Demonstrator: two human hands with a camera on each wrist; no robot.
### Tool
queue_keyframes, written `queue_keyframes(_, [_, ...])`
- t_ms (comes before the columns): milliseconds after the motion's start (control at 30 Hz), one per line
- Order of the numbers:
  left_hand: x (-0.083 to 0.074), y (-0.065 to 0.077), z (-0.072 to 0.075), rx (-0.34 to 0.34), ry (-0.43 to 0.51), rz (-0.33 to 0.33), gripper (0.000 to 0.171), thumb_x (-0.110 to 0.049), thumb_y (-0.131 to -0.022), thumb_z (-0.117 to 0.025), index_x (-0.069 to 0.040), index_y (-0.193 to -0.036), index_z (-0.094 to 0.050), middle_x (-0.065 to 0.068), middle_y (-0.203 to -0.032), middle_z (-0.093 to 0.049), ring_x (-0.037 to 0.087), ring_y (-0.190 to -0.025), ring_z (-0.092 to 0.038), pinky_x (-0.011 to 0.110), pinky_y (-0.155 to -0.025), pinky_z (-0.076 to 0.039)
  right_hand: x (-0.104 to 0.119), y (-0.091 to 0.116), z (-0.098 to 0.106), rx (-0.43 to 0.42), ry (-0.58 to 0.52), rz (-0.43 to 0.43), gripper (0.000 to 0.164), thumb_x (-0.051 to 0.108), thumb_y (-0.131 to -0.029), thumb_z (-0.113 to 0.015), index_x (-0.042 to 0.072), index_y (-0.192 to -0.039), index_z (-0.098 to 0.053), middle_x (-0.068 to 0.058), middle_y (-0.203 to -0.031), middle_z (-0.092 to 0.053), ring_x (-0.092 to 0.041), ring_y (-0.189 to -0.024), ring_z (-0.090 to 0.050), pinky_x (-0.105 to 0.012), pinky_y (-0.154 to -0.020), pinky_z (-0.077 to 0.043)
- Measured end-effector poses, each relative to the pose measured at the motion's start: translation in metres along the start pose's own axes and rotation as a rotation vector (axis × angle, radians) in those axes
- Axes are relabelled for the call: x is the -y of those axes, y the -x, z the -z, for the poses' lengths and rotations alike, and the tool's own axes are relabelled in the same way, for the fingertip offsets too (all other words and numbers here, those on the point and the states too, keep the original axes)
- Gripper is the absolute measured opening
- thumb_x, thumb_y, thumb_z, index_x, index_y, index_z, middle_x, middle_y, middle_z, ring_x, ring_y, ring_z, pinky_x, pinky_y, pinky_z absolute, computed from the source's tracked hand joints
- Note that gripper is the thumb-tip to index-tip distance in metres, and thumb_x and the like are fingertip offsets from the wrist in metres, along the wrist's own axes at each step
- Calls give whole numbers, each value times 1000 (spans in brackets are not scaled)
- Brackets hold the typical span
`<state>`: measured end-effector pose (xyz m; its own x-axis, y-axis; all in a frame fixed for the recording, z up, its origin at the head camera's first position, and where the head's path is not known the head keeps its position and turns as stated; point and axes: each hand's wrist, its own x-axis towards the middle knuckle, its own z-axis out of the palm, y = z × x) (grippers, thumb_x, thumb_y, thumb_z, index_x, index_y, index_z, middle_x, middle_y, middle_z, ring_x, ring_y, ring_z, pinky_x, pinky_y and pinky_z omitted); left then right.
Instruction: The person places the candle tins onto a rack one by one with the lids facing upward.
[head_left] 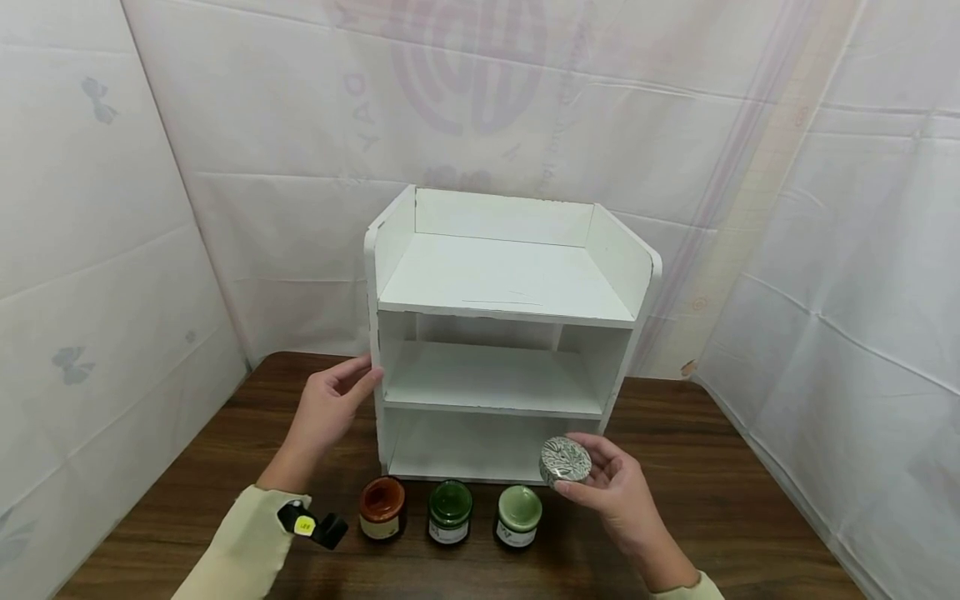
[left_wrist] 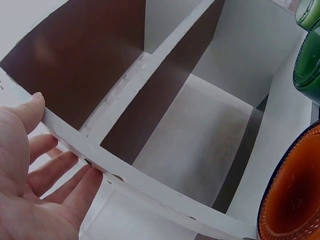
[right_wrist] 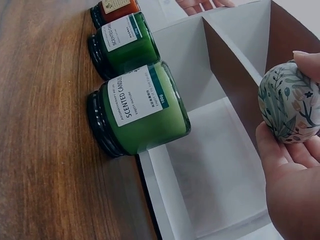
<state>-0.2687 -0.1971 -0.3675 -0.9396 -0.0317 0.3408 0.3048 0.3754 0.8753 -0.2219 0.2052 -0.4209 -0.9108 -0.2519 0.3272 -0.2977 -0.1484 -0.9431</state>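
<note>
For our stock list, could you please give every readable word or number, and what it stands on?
"SCENTED CAND…": pale green jar and dark green jar
"ENJOY NATURE": pale green jar
"100g": pale green jar
"DAY", faint: wall sheet
Too small or blurred: other print on jars and sheet, orange jar markings, yellow sticker.

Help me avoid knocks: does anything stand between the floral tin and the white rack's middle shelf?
Nothing visible does: the right hand holds the floral tin before the rack, whose middle shelf is open in front. The light green candle jar stands to the tin's left.
</note>
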Motion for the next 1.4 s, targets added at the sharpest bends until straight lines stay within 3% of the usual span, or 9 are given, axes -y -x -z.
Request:
queue_keyframes(100, [0,-1,0,3,8,-3,59,-45,-101,-63,-8,-146,-57,13,-145,-61,28,-131,-57,7,-89,-46,1,-1,-1,20,-1,12,60,-14,-80,-76,-15,-134,-49,1,-119,-72,-11,-106,-70,-24,-87,-58])
queue_keyframes(267, [0,-1,0,4,3,-2,58,-45,-101,-63,-8,-146,-57,12,-144,-62,22,-127,-59,8,-89,-47,3,-3,-4,28,16,7,61,-14,-80,-77,-18,-134,-48,1,-119,-72,-11,-106,-70,-24,-88,-58])
queue_keyframes(500, [-1,0,1,12,8,2,59,-45,-101,-63,-8,-146,-57,13,-145,-61,29,-131,-58,8,-89,-46,7,-7,-7,20,24,-23,65,-12,-79,-79,-18,-136,-49,2,-120,-73,-12,-107,-70,-25,-88,-59])
queue_keyframes(1400, [2,-1,1,3,-15,0,61,-45,-102,-63,-6,-148,-55,15,-147,-60,30,-132,-57,6,-88,-44,14,-21,-19,53,16,2,68,-10,-79,-80,-17,-138,-48,4,-121,-72,-11,-107,-70,-26,-88,-59])
